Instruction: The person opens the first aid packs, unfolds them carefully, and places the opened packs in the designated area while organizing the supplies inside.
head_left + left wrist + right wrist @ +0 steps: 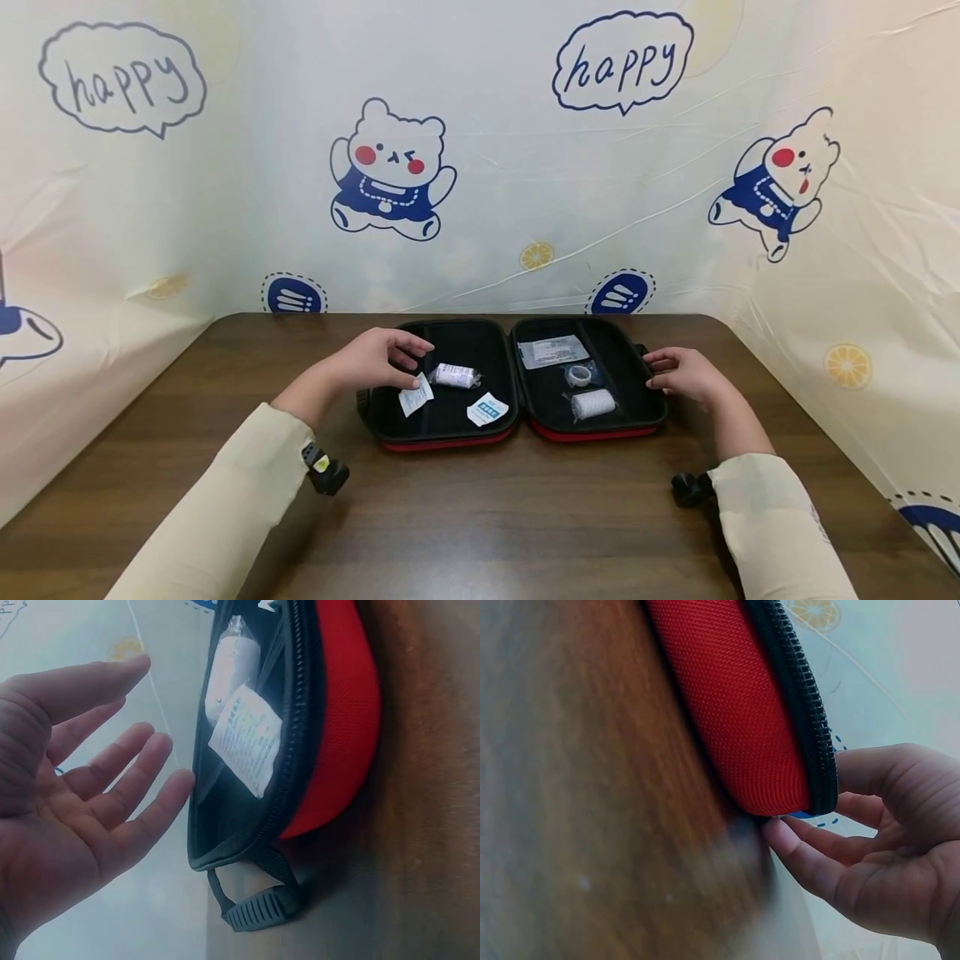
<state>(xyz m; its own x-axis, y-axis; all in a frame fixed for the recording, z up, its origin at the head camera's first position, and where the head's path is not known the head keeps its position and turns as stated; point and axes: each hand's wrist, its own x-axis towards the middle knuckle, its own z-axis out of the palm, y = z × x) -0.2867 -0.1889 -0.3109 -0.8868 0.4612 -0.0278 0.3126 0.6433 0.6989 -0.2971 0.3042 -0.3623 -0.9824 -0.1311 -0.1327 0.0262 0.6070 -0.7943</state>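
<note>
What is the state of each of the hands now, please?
Left hand: open, holding nothing.
Right hand: fingers bent at the case's edge; whether it grips cannot be told.

The case (pixel 596 434) is bright red outside and black inside, with a black zipper (pixel 802 682) and a ridged black handle (pixel 262 909); in it, the rolls (pixel 593 404) are white and the small white packet (pixel 487 409) bears a blue block. The table (pixel 480 517) is brown with streaky wood grain, the sleeves (pixel 225 500) cream. Behind, the pale blue-to-cream curtain (pixel 495 50) carries navy lettering, red-cheeked bears (pixel 385 196) in navy, and orange fruit slices (pixel 847 367).
</note>
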